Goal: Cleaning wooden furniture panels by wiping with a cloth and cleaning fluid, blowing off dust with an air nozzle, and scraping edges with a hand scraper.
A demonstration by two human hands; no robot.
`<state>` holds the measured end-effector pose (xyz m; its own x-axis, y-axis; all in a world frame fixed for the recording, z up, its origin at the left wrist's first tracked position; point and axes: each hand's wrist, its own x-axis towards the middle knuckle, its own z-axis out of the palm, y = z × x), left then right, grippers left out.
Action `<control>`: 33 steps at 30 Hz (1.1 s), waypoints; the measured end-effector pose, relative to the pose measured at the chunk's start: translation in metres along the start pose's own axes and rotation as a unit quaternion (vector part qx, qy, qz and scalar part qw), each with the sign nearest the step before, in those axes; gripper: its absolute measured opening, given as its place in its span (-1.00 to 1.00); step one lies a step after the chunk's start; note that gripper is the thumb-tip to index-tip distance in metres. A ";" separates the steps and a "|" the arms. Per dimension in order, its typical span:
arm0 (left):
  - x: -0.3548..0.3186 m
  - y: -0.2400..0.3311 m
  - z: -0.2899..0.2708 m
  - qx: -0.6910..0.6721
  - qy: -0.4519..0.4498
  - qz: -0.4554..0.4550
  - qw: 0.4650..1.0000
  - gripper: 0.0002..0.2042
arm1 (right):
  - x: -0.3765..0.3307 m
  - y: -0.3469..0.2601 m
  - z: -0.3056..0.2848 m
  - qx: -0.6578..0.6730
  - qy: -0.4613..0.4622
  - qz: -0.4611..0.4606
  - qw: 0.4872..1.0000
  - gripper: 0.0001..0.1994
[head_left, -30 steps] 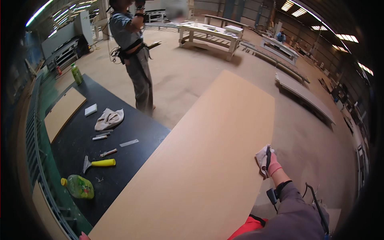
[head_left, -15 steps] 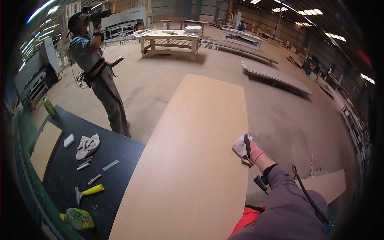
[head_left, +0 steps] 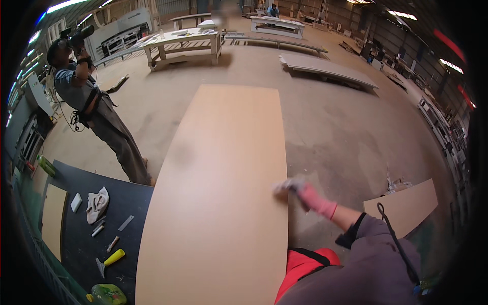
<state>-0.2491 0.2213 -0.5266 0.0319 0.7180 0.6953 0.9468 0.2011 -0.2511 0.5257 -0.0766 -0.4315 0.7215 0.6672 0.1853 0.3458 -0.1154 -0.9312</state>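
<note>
Board [head_left: 218,203]: long axis points ahead
Right hand [head_left: 315,199]: grips blurred cloth [head_left: 284,186]
Left hand: cannot tell
Table [head_left: 129,195]: black
Workshop floor [head_left: 335,132]: tan

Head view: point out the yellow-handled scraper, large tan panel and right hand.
Yellow-handled scraper [head_left: 113,257]: head view, on the handle.
Large tan panel [head_left: 216,198]: head view, on its bare face.
Right hand [head_left: 314,199]: head view, on its pink-gloved middle.

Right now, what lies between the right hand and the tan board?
In the head view, a pale, blurred cloth, held in the right hand, lies between it and the tan board.
</note>
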 end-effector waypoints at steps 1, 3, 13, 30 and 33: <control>0.008 0.016 -0.001 -0.008 0.000 0.011 1.000 -0.75 | -0.031 0.046 0.008 -0.262 -0.102 -0.131 0.951 -0.79; 0.023 0.039 -0.027 -0.167 -0.006 -0.015 0.986 -0.74 | -0.041 -0.050 0.056 -0.266 -0.368 -0.185 0.871 -0.60; 0.114 0.372 -0.130 -0.444 -0.123 0.155 0.874 -0.64 | 0.091 -0.020 0.164 -0.299 -0.386 -0.284 0.825 -0.45; 0.152 0.858 -0.160 -0.121 -0.331 0.044 0.935 -0.53 | 0.511 0.247 -0.239 -0.525 -0.057 -0.038 0.848 -0.45; 0.155 0.873 -0.189 -0.177 -0.323 0.061 0.928 -0.56 | 0.527 0.278 -0.281 -0.411 0.028 0.017 0.911 -0.45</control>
<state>0.6436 0.3823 -0.5104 0.0553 0.9935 0.0990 0.9982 -0.0572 0.0155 1.1707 0.0362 -0.5049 0.7613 0.6175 0.1978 0.6389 -0.6620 -0.3920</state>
